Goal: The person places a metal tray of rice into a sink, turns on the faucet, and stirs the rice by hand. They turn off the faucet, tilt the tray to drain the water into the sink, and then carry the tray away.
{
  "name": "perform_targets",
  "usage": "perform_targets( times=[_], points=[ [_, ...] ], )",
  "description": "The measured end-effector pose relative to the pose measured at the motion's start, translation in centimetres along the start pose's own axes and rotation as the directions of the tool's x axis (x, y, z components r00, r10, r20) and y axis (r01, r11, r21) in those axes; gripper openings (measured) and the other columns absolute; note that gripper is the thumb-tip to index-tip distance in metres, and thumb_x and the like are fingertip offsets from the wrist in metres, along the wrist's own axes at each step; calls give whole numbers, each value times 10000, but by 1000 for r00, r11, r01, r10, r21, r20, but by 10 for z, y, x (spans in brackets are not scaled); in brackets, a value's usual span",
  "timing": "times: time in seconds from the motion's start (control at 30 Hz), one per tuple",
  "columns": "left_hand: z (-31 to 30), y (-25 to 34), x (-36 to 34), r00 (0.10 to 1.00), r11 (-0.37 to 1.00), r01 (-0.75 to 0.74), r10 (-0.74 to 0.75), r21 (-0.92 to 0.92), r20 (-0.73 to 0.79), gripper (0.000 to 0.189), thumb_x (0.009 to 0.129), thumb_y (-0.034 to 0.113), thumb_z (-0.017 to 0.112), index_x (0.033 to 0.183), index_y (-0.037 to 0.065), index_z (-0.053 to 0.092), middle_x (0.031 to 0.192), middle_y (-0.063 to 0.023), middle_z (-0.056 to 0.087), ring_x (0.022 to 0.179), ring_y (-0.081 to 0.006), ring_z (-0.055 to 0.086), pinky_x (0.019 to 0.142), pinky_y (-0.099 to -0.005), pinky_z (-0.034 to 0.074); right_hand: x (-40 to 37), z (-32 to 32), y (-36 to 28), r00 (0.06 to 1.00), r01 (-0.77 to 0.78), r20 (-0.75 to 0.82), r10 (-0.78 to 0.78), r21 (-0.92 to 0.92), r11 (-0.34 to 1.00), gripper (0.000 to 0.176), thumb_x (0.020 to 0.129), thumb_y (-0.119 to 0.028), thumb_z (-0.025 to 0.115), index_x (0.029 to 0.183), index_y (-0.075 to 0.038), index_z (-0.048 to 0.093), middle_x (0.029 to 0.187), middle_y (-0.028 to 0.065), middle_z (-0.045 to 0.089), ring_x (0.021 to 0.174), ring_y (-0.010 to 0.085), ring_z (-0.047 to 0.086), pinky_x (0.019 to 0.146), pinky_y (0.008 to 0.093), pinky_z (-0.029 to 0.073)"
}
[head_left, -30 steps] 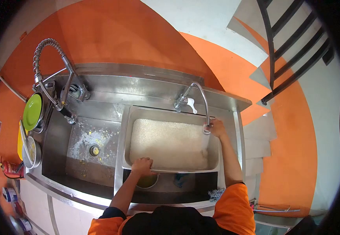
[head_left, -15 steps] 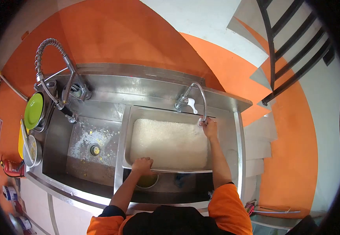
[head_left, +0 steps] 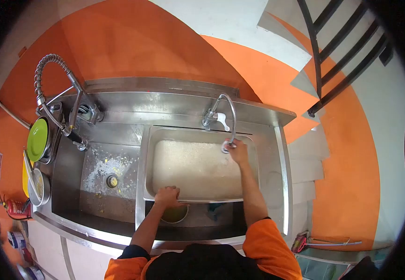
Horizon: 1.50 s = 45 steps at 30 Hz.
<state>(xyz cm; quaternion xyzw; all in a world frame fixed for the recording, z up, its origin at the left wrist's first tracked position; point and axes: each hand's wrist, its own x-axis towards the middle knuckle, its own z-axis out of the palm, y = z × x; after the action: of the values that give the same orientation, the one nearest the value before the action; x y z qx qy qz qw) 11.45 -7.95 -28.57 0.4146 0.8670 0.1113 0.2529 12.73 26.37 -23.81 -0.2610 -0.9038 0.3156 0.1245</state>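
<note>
A large steel pan [head_left: 149, 161] rests over the right sink basin, holding white rice [head_left: 195, 165] under cloudy water. At the pan's front left edge, my left hand [head_left: 167, 197] is closed on the rim. My right hand [head_left: 238, 151] grips the end of a flexible faucet hose [head_left: 233, 116] above the pan's right back part. The white spout head [head_left: 225, 147] shows beside my fingers; whether water runs from it is hard to tell. A white lever [head_left: 222, 122] sits on the faucet base behind the pan.
In the left basin [head_left: 67, 186], rice grains and yellow bits lie around the drain [head_left: 112, 181]. A spring faucet [head_left: 53, 88] rises behind it. Green plates [head_left: 38, 139] and a bowl [head_left: 41, 189] stand at the left. A round container [head_left: 174, 214] sits below the pan's front edge.
My right hand has moved the hose end left and slightly inward over the pan. My left hand stays on the rim. The camera view has shifted slightly.
</note>
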Motion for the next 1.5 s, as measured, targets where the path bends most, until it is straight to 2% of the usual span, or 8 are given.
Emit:
perform_targets(
  times=[0.3, 0.37, 0.7, 0.83, 0.93, 1.03, 1.17, 1.5],
  points=[
    [1, -16, 14, 971, 781, 163, -236, -603, -42, 510, 668, 522, 714, 836, 53, 604, 896, -133, 606, 882, -315, 592, 786, -413, 463, -57, -10, 13, 996, 18, 57, -65, 595, 804, 278, 841, -162, 641, 1084, -29, 611, 967, 69, 651, 885, 114, 597, 768, 249, 478],
    [38, -55, 47, 732, 816, 215, -498, -537, -464, 524, 758, 382, 682, 1112, 27, 530, 1152, -227, 498, 1094, -349, 500, 912, -390, 409, -64, -7, 58, 974, -121, -103, 202, 518, 847, 250, 854, -140, 606, 1070, -13, 609, 1017, 99, 647, 944, 187, 611, 800, 273, 474],
    [56, -50, 160, 763, 788, 573, -613, -226, -204, 781, 858, 496, 453, 1386, -27, 214, 1428, -314, 133, 1346, -411, 118, 1085, -528, 64, -53, 142, 127, 863, -495, -168, 476, -101, 863, 559, 855, -349, 523, 1354, -143, 375, 1318, 209, 429, 1277, 360, 330, 1055, 525, 194],
    [113, -59, 185, 960, 957, 235, -256, -172, -115, 663, 885, 453, 395, 1372, 16, 287, 1428, -272, 202, 1348, -403, 129, 1082, -537, 39, -50, 182, 123, 944, -328, -8, 329, -110, 938, 534, 859, -349, 499, 1341, -148, 392, 1314, 209, 436, 1274, 365, 331, 1058, 516, 201],
    [115, -37, 177, 999, 999, 28, -28, 38, 16, 578, 892, 403, 387, 1335, 32, 372, 1410, -234, 282, 1338, -396, 175, 1081, -543, 60, -60, 252, 163, 962, -237, 55, 268, 655, 717, 510, 878, -368, 463, 1334, -148, 399, 1306, 210, 444, 1262, 355, 349, 1063, 467, 223],
    [80, 16, 160, 891, 984, -122, 50, 131, 451, 529, 881, 384, 395, 1289, 53, 455, 1345, -195, 414, 1271, -343, 359, 1081, -511, 151, -62, 281, 156, 931, -157, 353, -94, 619, 770, 503, 890, -365, 453, 1331, -130, 397, 1298, 203, 453, 1242, 323, 384, 1042, 402, 280],
    [190, -14, 176, 881, 890, -392, 436, -234, 181, 515, 892, 415, 366, 1278, 94, 477, 1302, -158, 478, 1200, -288, 463, 1054, -451, 251, -69, 244, 58, 752, -96, 635, -179, 374, 922, 426, 911, -348, 434, 1239, -83, 490, 1246, 125, 511, 1173, 281, 453, 971, 422, 361],
    [105, 9, 158, 961, 960, -213, 171, 184, 219, 525, 898, 446, 338, 1262, 100, 493, 1292, -129, 495, 1193, -264, 472, 1030, -404, 301, -48, 261, 59, 824, 298, 539, -174, -151, 943, 226, 826, -238, 488, 949, -90, 606, 938, 124, 638, 906, 276, 612, 719, 444, 480]
  ],
)
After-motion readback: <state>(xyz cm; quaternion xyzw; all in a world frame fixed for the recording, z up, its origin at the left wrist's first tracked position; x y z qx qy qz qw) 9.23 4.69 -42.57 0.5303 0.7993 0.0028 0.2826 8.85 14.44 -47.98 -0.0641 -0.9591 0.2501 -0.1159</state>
